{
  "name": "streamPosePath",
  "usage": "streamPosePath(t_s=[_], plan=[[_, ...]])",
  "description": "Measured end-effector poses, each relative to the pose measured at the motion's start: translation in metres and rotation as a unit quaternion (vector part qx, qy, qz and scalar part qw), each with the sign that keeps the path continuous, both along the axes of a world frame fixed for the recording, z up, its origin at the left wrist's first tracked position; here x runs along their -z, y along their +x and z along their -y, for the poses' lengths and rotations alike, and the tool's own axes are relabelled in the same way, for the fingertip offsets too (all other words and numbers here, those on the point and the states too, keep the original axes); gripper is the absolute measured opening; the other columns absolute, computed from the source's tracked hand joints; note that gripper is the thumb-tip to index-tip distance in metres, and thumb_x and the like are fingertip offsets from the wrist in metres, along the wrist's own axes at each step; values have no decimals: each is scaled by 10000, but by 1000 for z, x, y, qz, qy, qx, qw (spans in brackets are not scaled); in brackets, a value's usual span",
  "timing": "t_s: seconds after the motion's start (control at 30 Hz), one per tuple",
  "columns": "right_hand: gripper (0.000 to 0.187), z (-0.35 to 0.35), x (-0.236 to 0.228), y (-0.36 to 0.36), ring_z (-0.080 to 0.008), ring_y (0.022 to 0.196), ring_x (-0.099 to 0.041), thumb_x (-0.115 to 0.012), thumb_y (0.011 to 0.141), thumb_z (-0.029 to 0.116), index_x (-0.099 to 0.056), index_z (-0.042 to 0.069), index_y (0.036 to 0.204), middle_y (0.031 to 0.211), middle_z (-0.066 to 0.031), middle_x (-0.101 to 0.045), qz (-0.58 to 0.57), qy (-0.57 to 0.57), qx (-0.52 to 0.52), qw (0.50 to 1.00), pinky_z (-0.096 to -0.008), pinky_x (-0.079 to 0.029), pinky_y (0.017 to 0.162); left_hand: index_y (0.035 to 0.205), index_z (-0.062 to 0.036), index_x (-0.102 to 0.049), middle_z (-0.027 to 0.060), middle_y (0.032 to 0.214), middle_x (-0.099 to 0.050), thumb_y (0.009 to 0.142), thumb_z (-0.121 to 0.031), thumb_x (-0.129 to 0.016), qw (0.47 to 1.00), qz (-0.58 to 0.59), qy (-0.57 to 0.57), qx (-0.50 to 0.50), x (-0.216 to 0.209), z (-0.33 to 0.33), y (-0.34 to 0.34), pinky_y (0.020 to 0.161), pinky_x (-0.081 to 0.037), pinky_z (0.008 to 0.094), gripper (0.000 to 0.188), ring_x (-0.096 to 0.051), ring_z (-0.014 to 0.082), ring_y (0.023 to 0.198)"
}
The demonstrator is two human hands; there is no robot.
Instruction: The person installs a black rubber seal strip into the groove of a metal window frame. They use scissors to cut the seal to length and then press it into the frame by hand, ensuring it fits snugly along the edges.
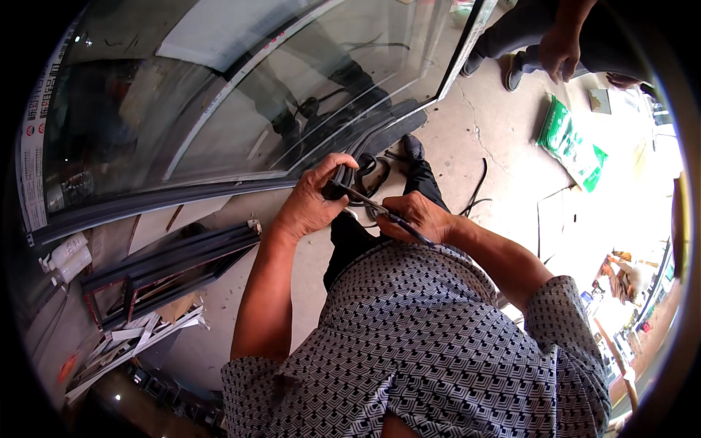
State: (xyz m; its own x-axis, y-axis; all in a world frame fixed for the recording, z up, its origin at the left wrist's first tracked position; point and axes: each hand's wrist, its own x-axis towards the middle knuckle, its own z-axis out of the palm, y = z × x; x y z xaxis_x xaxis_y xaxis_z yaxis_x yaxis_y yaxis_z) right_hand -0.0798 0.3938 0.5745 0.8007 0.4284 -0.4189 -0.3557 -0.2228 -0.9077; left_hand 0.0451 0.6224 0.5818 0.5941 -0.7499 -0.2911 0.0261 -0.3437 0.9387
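Note:
My left hand (310,204) is closed around a bundle of black rubber strip (342,177), close to the lower edge of a large framed glass panel (248,95). My right hand (420,215) grips what look like scissors (412,231) with dark handles. Their metal blades point left and reach the strip at my left fingers; whether they are cutting into it I cannot tell. More black strip hangs in loops (376,175) just beyond my hands, by my shoe. The fingers of my right hand partly cover the handles.
Dark metal frames (175,270) and pale offcuts (139,343) lie at the left, below white bottles (69,259). A green and white bag (573,142) lies at the right, near another person's hand (561,52). Black strip pieces (478,190) lie on the floor.

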Motion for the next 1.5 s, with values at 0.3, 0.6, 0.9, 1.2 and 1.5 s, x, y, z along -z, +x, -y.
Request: streamPosePath(t_s=[0.3, 0.6, 0.9, 1.2, 1.5], plan=[[226, -4, 15, -9, -148, 552, -510, -666, 964, 180, -634, -14, 853, 632, -75, -559, 80, 26, 77, 994, -343, -445, 541, 1226, -102, -599, 35, 1090, -628, 817, 150, -644, 999, -21, 43, 7, 11, 15, 3, 947, -504, 292, 483, -625, 127, 1046], [207, 16, 15, 10, -167, 590, -546, -713, 924, 185, -637, 12, 838, 643, -118, -569, 139, -116, 230, 956, -364, -487, 587, 1198, -46, -624, 54, 1071, -710, 984, -82, -700, 996, -57, 10, -68, 28, 4, -21, 927, -540, 289, 230, -688, 136, 1016], [504, 111, 59, -26, -374, 596, -606, -714, 932, 475, -624, -1, 792, 664, -230, -605, 48, -424, 359, 830, -432, -499, 614, 1189, -28, -667, 71, 993, -749, 1006, -159, -708, 989, -57, -6, -135, 9, -3, -26, 878, -562, 275, 229, -722, 132, 967], [490, 131, 38, -24, -277, 569, -540, -731, 950, 432, -603, -14, 792, 640, -206, -573, 86, -461, 321, 823, -413, -479, 605, 1186, -30, -708, 44, 963, -736, 1030, -184, -691, 978, -64, -54, -193, -14, 10, -22, 840, -565, 258, 220, -725, 126, 907], [457, 169, 24, -9, -374, 713, -686, -710, 951, 457, -658, 8, 878, 755, -219, -673, 75, -506, 389, 766, -437, -523, 685, 1107, -37, -692, -21, 854, -669, 988, -239, -756, 977, 62, -63, -193, -40, 16, -10, 738, -508, 223, 243, -650, 83, 808]])
